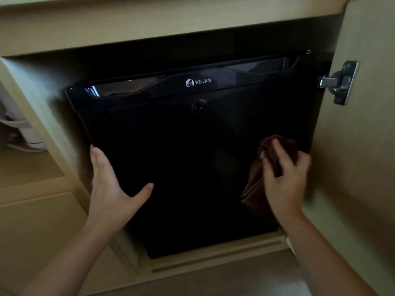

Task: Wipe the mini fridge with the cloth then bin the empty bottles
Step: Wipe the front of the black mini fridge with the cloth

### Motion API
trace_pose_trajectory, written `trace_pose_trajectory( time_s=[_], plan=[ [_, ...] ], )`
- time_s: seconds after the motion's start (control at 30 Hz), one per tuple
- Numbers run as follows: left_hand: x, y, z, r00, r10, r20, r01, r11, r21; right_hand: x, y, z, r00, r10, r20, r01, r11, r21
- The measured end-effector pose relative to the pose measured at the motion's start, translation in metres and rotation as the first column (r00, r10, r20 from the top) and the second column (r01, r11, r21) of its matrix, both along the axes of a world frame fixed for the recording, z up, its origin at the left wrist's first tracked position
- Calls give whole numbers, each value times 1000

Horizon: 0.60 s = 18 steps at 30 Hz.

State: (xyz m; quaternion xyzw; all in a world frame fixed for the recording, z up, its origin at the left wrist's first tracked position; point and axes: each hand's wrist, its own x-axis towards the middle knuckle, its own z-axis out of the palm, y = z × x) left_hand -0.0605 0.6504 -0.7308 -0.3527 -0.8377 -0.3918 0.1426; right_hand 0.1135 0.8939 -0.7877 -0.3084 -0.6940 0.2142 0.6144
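A beige cabinet holds a black mini fridge, door shut. The cabinet door stands open beyond the right hand's fingers. The left hand lies flat against the fridge's left edge, fingers spread, gripping nothing. The right hand presses a bunched brown cloth to the fridge front, fingers curled around it.

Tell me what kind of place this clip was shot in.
Probably a hotel room or similar lodging: a black Wellway mini fridge sits built into a beige cabinet whose door hinge shows at right. The right hand presses a brown cloth to it.
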Motion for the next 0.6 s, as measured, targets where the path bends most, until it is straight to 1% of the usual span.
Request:
trace_pose_trajectory(
  time_s=[0.07,0.13,0.2,0.27,0.33,0.4,0.47,0.53,0.6],
  plan=[
    [0,1,-1,1000,8,-3,-8,1000,3,15,14,-8,999,-43,24,45,996,-78],
    [-2,1,-2,1000,13,0,-13,1000,15,17,13,-16,998,-60,34,63,995,-78],
    [-3,-1,-5,1000,8,19,-9,999,34,6,-1,-20,999,-45,0,44,996,-80],
    [-1,-3,-11,999,-1,45,-1,999,44,-11,-25,-26,1000,12,27,-11,1000,-27],
    [1,-4,-22,997,-9,82,6,999,37,-30,-53,-39,987,103,124,-113,991,74],
    [3,-4,-33,992,-21,125,17,999,33,-44,-72,-51,969,168,180,-189,976,107],
    [4,-5,-43,988,-21,151,18,1000,24,-47,-76,-54,965,193,180,-213,972,102],
    [5,-6,-51,985,-17,171,15,1000,17,-41,-66,-56,956,219,197,-250,956,152],
    [6,-6,-56,980,-26,199,22,1000,19,-27,-49,-60,962,197,188,-230,958,171]
  ],
)
